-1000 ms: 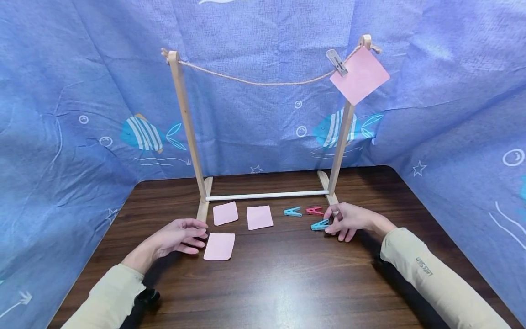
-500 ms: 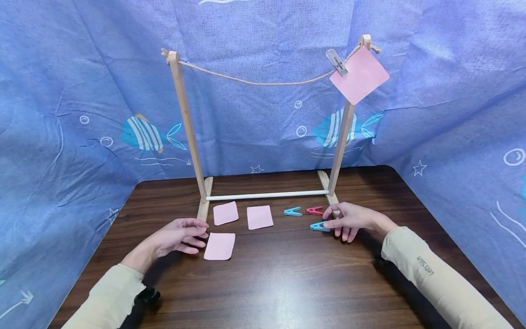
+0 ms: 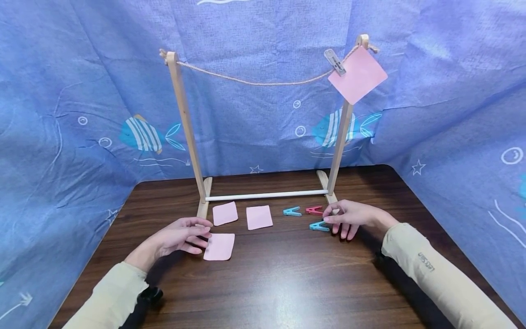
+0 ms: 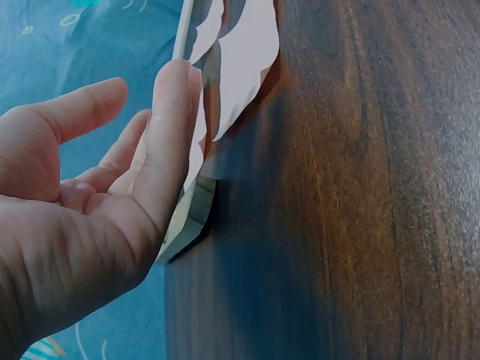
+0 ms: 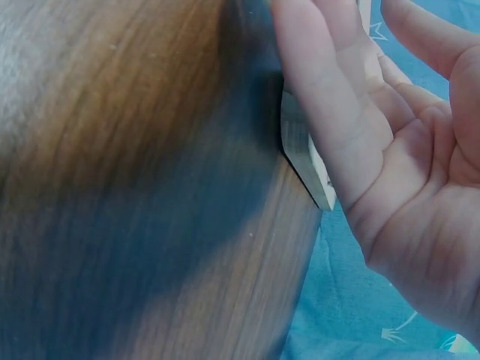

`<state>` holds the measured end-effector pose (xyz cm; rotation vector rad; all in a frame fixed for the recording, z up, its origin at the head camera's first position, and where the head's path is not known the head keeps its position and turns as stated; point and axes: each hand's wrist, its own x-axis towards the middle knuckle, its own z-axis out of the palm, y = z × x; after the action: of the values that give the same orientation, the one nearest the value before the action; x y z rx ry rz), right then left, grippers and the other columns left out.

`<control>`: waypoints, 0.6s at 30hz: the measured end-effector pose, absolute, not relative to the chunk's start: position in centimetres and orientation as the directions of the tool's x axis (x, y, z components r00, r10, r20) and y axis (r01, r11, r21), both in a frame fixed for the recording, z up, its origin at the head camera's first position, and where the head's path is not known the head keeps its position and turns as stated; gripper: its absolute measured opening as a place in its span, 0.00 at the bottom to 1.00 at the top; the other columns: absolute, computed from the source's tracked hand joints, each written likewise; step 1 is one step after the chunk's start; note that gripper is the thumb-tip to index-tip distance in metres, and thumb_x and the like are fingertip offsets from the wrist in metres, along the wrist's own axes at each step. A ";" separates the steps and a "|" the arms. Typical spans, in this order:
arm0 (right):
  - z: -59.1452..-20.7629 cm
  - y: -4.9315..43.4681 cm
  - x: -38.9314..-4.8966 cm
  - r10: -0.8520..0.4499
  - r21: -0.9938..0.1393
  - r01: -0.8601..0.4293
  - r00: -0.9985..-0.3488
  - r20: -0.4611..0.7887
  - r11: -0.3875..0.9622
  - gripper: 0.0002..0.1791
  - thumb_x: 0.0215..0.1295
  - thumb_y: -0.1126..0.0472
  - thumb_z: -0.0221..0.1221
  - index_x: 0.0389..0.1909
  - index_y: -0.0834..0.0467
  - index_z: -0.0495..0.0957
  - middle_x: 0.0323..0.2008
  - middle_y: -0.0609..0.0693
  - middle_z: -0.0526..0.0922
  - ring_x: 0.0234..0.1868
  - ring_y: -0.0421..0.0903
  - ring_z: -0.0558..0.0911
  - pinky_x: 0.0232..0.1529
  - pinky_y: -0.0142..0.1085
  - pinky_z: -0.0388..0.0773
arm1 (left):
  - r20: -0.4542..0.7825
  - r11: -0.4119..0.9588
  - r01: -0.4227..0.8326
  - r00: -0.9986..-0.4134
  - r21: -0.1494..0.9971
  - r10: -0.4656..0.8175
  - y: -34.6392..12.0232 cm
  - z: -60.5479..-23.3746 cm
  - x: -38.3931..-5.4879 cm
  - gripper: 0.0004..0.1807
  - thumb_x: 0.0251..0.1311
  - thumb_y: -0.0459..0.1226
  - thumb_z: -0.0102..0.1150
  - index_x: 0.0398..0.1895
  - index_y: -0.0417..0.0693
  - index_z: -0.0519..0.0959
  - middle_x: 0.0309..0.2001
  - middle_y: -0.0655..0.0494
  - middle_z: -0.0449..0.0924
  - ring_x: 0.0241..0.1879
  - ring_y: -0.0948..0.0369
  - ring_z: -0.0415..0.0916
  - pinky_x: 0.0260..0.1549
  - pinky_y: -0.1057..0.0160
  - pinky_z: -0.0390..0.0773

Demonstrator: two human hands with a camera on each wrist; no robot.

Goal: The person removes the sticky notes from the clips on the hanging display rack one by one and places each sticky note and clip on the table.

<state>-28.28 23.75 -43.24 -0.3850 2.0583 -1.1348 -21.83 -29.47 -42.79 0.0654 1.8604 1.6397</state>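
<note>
My left hand (image 3: 186,235), fingers loosely bent, hovers at the left edge of the front pink paper square (image 3: 219,247). Two more pink squares lie behind it, a left one (image 3: 225,213) and a right one (image 3: 259,217). On the other side, my right hand (image 3: 353,217) has its thumb and index fingertips right at the end of the near blue clothespin (image 3: 318,226). A red clothespin (image 3: 314,210) and another blue clothespin (image 3: 292,211) lie just beyond. Both wrist views show relaxed fingers, the left hand (image 4: 112,169) and right hand (image 5: 375,135), with nothing gripped.
A wooden stand, with a left post (image 3: 186,123) and white crossbar (image 3: 267,196), rises at the back. Its sagging rope (image 3: 263,84) carries a pink square (image 3: 359,75) under a grey clip (image 3: 335,62). Blue fish-print cloth (image 3: 255,128) surrounds the dark wooden table (image 3: 263,283).
My left hand has shifted slightly right, over the front paper's edge. At the right, the near blue clothespin has slid slightly left and my thumb has drawn back to its end.
</note>
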 end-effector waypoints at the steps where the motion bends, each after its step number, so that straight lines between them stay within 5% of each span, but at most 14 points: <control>1: -43.1 23.7 -28.3 -0.567 -0.821 0.086 -0.682 -0.462 0.565 0.23 0.75 0.50 0.60 0.59 0.63 0.72 0.31 0.60 0.85 0.22 0.49 0.85 0.25 0.47 0.86 | -0.431 0.218 -0.372 -0.786 0.902 0.444 -29.4 -42.8 -21.8 0.30 0.73 0.40 0.58 0.69 0.30 0.63 0.54 0.38 0.79 0.48 0.47 0.84 0.42 0.52 0.87; 18: -40.5 23.2 -28.7 -0.574 -0.795 0.072 -0.653 -0.494 0.603 0.27 0.75 0.50 0.59 0.64 0.64 0.70 0.38 0.61 0.85 0.29 0.55 0.87 0.30 0.50 0.87 | -0.420 0.224 -0.356 -0.766 0.907 0.487 -29.4 -41.1 -22.0 0.30 0.74 0.39 0.57 0.69 0.29 0.62 0.54 0.36 0.78 0.48 0.48 0.84 0.41 0.53 0.87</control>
<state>-28.71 23.24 -40.52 -0.3961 2.0555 -1.0636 -21.99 -29.37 -41.14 0.1210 1.8357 1.6175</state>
